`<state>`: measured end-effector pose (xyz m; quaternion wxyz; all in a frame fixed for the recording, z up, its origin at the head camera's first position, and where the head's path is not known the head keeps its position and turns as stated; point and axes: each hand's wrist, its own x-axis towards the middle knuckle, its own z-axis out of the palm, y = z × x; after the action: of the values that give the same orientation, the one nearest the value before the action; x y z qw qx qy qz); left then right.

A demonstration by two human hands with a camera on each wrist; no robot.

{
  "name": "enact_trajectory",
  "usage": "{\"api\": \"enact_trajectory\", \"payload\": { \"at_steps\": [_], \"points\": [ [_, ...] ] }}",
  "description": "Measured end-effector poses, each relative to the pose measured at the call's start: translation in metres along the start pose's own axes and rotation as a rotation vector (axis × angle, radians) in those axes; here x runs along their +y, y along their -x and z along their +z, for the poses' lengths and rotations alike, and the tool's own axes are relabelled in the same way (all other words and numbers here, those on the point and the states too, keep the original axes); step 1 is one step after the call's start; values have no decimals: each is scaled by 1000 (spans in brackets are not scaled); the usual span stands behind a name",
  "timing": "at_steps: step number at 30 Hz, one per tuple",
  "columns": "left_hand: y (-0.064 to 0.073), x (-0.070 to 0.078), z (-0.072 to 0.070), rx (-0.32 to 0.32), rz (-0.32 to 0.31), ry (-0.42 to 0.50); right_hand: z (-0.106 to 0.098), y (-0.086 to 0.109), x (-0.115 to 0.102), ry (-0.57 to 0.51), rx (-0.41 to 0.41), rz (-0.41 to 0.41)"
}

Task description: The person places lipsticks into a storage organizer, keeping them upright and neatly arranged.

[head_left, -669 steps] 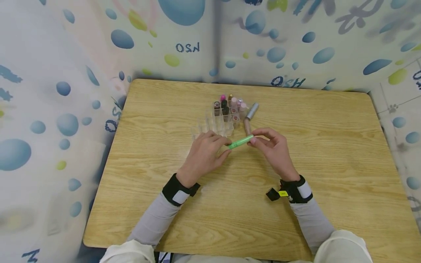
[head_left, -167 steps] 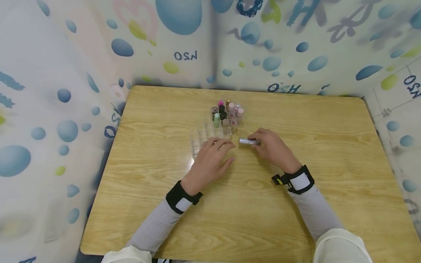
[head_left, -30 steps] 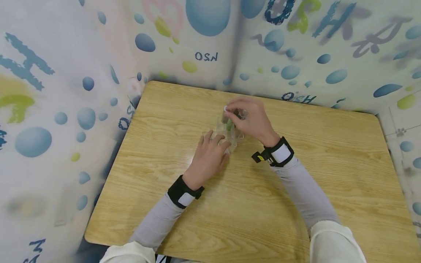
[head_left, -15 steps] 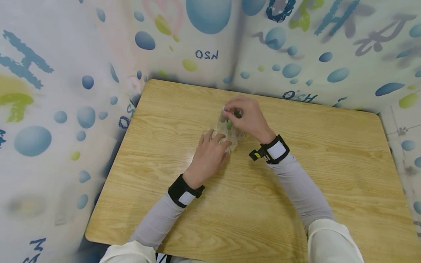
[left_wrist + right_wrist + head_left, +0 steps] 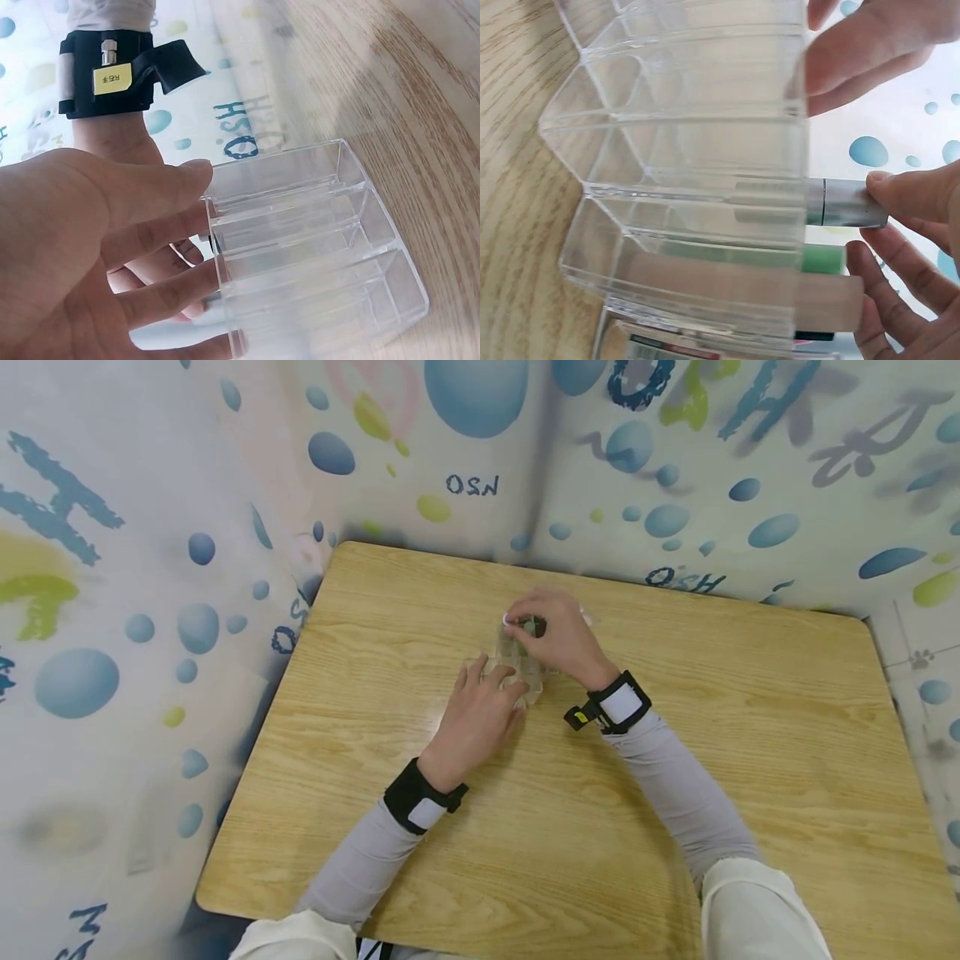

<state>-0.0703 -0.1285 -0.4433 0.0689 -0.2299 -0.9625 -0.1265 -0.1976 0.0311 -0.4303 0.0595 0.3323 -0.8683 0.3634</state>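
My right hand [image 5: 558,631] pinches the end of a silver lipstick-like tube [image 5: 851,202] between thumb and fingers. The tube's other end is inside a compartment of a clear stepped cosmetics organizer [image 5: 577,120]. My left hand [image 5: 476,714] rests on the organizer's near-left part with fingers spread; in the left wrist view its thumb and fingertips touch the rim. A green tube [image 5: 823,259] and a beige tube [image 5: 832,300] stand in compartments beside the silver one. In the head view the right hand hides most of the organizer's far part.
The organizer stands on a wooden table [image 5: 360,827], towards its back edge. A patterned wall covering [image 5: 420,435] rises behind the table and along its left side. Compartments under the left hand hold nothing visible. A dark-labelled item [image 5: 660,349] sits in the organizer's lower corner.
The green tube, earlier between both hands, now stands in the organizer. The silver tube went from over the table into a compartment; lately my right hand moved slightly left and lower.
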Motion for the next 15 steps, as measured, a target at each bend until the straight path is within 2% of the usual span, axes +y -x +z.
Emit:
{"api": "enact_trajectory", "payload": {
  "at_steps": [5, 15],
  "points": [
    [0, 0, -1, -20, -9, 9, 4, 2, 4, 0, -16, 25],
    [0, 0, -1, -29, -12, 8, 8, 2, 10, -29, -21, 12]
  ]
}}
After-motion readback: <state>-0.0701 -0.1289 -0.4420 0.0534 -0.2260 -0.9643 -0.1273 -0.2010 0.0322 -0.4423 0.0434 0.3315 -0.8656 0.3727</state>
